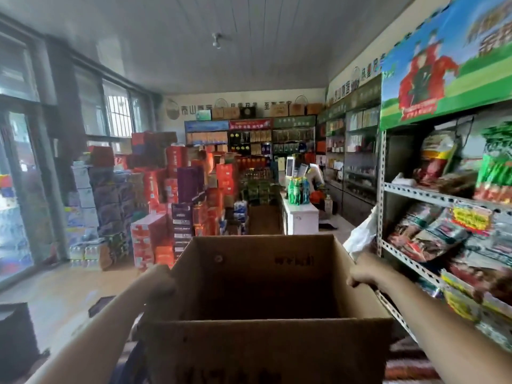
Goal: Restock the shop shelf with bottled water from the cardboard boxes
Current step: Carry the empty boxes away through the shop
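Two hands: both hold one open cardboard box point(260, 306), the landmark here.
Left hand point(159, 284): fingers curled round the box's left wall.
Box: raised at the picture's bottom centre, its inside dark.
Right hand point(360, 274): grips the box's right rim.
Floor point(69, 289): pale, left of the box.
Stacked cartons point(177, 189): beyond the box, left.
Counter point(300, 217): white, beyond the box.
Shelf point(432, 195): right of the box, packed with snack bags.
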`<action>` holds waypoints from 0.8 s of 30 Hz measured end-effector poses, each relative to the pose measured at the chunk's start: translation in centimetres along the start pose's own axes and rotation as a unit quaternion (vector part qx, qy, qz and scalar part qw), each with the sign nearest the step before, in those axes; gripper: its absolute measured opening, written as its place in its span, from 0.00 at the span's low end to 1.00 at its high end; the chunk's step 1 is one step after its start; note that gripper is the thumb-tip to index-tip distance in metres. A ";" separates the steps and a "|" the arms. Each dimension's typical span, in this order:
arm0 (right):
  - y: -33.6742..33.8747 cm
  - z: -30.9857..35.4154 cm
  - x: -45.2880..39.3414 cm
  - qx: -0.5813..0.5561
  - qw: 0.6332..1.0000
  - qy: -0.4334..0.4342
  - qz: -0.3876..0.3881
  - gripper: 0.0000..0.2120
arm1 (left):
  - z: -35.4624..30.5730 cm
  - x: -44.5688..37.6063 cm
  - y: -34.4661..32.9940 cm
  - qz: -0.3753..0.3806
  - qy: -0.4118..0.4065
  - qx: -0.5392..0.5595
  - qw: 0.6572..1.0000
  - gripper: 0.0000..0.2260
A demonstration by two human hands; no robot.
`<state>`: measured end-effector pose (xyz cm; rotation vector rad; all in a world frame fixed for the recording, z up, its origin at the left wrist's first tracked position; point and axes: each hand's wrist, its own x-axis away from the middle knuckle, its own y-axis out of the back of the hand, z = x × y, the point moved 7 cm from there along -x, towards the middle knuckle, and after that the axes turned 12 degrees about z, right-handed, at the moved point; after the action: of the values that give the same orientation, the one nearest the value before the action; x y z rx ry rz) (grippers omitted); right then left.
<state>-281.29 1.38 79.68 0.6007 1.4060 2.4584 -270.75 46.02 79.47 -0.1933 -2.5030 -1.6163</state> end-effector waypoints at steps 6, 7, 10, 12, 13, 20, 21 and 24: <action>-0.2 4.0 -16.2 -0.032 0.999 -0.004 0.006 0.14 | -3.1 -16.7 -0.3 0.032 -0.002 0.020 0.999 0.16; -0.4 4.6 -19.3 -0.032 0.999 -0.002 0.007 0.14 | -3.5 -19.6 -0.7 0.035 0.002 0.021 0.999 0.17; -0.6 6.6 -29.3 -0.040 0.999 0.009 0.010 0.14 | -5.4 -28.3 -1.1 0.028 0.015 0.023 0.999 0.19; -0.2 8.4 -36.1 -0.032 0.999 0.016 0.015 0.12 | -7.0 -34.1 -0.8 0.022 0.019 0.027 0.999 0.19; 0.3 9.5 -39.4 -0.031 0.999 0.021 0.015 0.12 | -7.9 -37.1 -0.5 0.021 0.019 0.027 0.999 0.19; 3.3 16.9 -59.1 -0.025 0.999 0.025 0.026 0.16 | -13.1 -56.9 2.6 0.010 0.015 0.039 0.999 0.13; 3.3 18.0 -61.7 -0.019 0.999 0.026 0.028 0.15 | -13.6 -59.8 2.9 0.012 0.016 0.040 0.999 0.13; 2.8 20.5 -70.2 -0.015 0.999 0.025 0.042 0.13 | -14.5 -69.7 3.0 0.030 0.017 0.050 0.998 0.15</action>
<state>-209.66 -12.84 75.29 0.6082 1.3857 2.5712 -201.03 32.32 74.07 -0.2239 -2.5197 -1.4551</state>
